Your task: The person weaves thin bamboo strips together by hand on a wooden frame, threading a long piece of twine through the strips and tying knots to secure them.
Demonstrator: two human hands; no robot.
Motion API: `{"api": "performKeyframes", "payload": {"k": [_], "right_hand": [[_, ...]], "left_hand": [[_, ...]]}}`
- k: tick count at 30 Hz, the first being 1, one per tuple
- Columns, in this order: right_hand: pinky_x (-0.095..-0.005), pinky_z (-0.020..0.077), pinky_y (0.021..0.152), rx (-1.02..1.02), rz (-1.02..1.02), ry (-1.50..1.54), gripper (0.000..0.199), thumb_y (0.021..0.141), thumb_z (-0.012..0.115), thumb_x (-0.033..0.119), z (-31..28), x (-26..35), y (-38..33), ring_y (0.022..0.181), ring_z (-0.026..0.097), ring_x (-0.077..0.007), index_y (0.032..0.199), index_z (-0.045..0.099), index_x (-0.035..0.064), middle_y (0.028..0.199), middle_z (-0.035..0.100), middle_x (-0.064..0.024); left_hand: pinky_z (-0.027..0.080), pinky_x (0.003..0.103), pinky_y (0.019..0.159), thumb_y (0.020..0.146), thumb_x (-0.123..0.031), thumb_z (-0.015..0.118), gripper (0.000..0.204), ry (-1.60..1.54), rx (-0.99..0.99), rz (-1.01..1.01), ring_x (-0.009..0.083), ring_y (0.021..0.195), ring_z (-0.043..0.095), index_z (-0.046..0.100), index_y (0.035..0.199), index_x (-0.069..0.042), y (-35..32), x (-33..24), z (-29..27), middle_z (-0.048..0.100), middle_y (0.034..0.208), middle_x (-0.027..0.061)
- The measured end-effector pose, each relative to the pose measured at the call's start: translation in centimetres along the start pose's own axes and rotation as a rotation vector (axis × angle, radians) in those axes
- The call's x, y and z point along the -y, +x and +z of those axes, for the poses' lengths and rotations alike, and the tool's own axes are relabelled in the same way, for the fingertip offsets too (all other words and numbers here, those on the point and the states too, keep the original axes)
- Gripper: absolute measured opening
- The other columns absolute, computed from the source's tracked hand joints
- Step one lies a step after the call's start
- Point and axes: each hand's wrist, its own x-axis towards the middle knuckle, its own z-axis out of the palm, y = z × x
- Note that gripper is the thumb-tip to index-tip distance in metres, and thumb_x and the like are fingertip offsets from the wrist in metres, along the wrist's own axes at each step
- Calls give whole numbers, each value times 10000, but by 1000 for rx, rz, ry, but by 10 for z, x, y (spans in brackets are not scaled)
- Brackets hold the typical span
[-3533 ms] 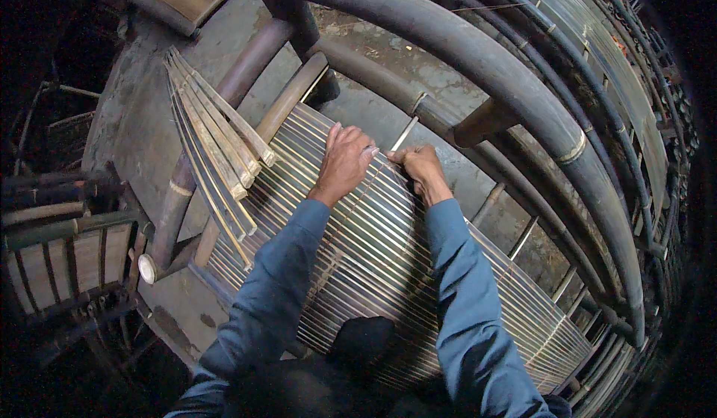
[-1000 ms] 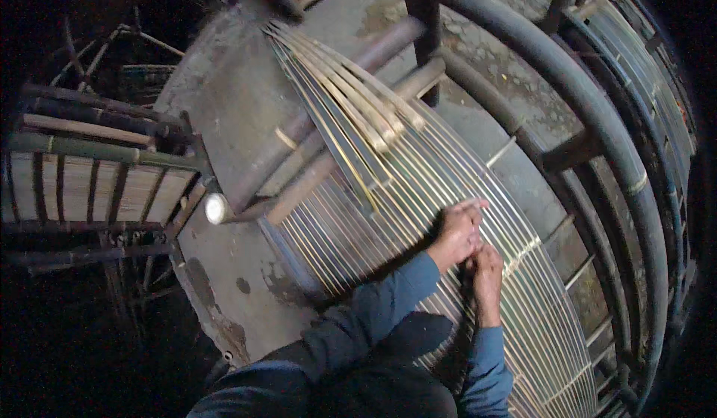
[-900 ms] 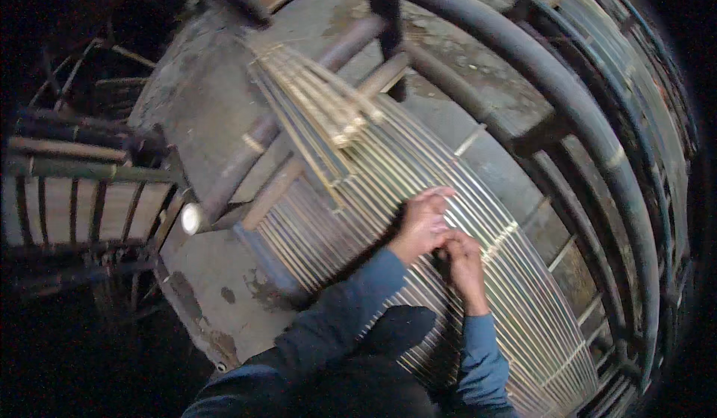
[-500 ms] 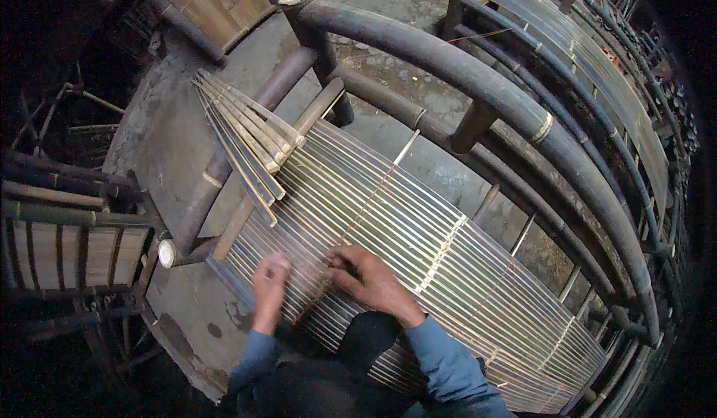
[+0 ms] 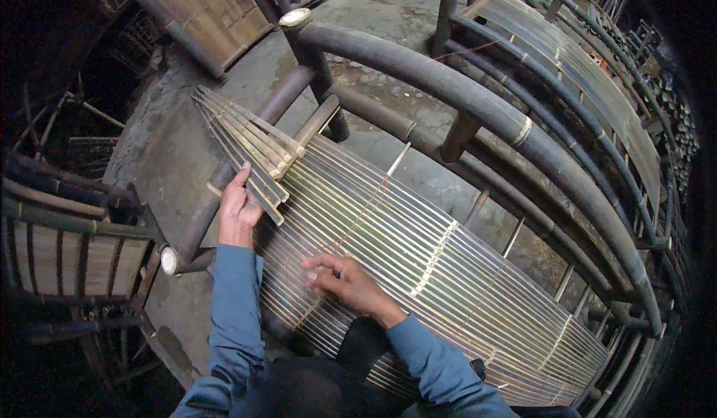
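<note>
My left hand [image 5: 240, 206] is at the near edge of a fanned stack of loose bamboo slats [image 5: 258, 149], its fingers closed around the outermost slat. These slats lie across the frame at the left end of a bamboo bench. My right hand [image 5: 345, 286] hovers just over the slatted seat [image 5: 418, 246], with its index finger reaching left and the others curled. Whatever it may hold is hidden. Thin brown cord [image 5: 373, 200] crosses the seat slats in a line, and a loose loop of it shows beside my right fingers.
A thick dark bamboo rail [image 5: 418, 59] curves along the bench's far side. Another slatted bamboo bench [image 5: 567, 59] stands at the far right. A woven bamboo panel [image 5: 194, 14] is at the far left, above the concrete floor [image 5: 168, 138]. Bamboo framework [image 5: 82, 227] stands at the left.
My left hand has moved up and left from the seat to the loose slats and taken hold of one. My right hand has shifted slightly left and down.
</note>
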Motion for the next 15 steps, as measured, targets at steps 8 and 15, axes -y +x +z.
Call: {"api": "performKeyframes", "payload": {"k": [8,15], "right_hand": [[-263,515,818,-3,54,43,325,1055,595,207,-2,-13,-4,856,616,-91,1295,625,-9,995,709,-58],[-278,516,829,-33,31,-36,323,1061,585,213,-8,-7,-6,849,615,-110,1284,628,-16,966,707,-62]], "left_hand": [[566,455,1038,1083,-145,541,314,-45,-15,-22,307,1170,667,544,1342,33,31,18,38,644,1304,187],[507,541,1100,1051,-181,616,329,-23,-54,-13,322,1207,633,554,1341,-38,50,27,87,647,1295,163]]}}
